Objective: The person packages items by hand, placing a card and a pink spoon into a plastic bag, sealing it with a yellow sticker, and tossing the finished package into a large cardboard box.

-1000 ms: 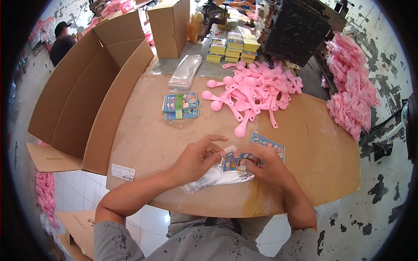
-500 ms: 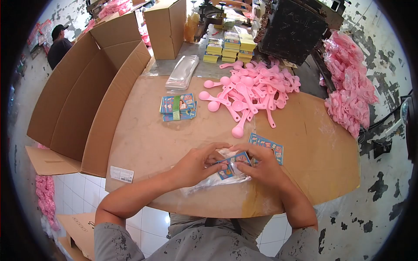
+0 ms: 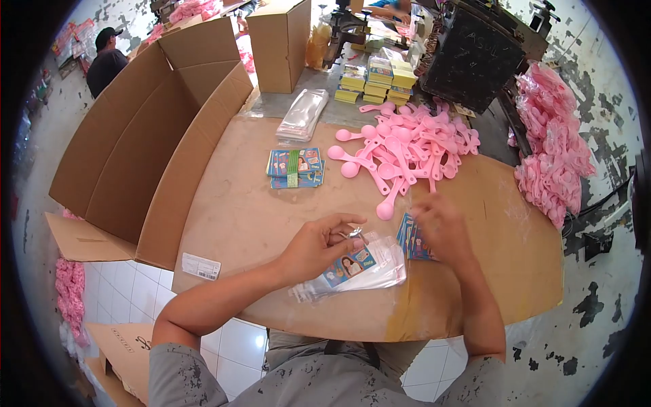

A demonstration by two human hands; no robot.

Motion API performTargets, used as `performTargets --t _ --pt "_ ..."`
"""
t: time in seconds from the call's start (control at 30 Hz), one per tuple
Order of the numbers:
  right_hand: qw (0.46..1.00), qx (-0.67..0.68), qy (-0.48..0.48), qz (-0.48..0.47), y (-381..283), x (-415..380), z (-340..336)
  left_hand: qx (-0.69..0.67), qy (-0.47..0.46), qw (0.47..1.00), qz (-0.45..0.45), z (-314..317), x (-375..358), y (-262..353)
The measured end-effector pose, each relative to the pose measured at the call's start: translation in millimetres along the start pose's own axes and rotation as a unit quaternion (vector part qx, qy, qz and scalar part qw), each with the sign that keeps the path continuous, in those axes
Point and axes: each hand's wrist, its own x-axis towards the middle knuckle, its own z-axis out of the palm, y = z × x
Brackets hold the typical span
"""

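My left hand (image 3: 321,247) pinches the mouth of a clear plastic bag (image 3: 388,266) between thumb and fingers. A blue printed card (image 3: 350,267) with a photo on it shows within the bag, which lies over other clear bags. To the right, my right hand (image 3: 441,227) is smeared by motion, above a fanned stack of blue cards (image 3: 415,245) and just short of the heap of pink measuring spoons (image 3: 400,146). A green-banded bundle of blue cards (image 3: 295,167) lies further up the table. Behind that is a pile of clear bags (image 3: 303,115).
A large open cardboard box (image 3: 183,156) stands on the left. At the back are a closed carton (image 3: 277,44), stacks of yellow-edged cards (image 3: 380,78) and a black machine box (image 3: 471,54). Bagged pink items (image 3: 553,146) hang at right. A person (image 3: 105,61) is beyond the box.
My right hand has let go of the bag and card and moved up and right toward the spoons. My left hand keeps hold of the bag. The view has shifted slightly.
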Motion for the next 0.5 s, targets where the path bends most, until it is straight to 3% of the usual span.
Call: performTargets --t 0.03,0.13,0.23,0.33,0.5 --pt "0.992 -0.107 0.065 0.031 14 8 -3 -0.010 0.005 1.000 -0.017 -2 2 2" --pt "0.976 -0.197 0.094 0.013 56 20 -7 -0.029 0.000 0.998 -0.050 -4 3 -2" --pt "0.994 -0.089 0.032 0.062 63 25 -6 -0.015 -0.018 0.997 -0.067 -5 3 4" --pt "0.994 -0.019 0.033 0.104 58 23 -9 -0.017 -0.017 0.998 -0.053 -6 4 -1" --pt "0.995 -0.033 0.091 0.031 35 14 -23 -0.026 -0.005 0.999 -0.039 -6 5 4"
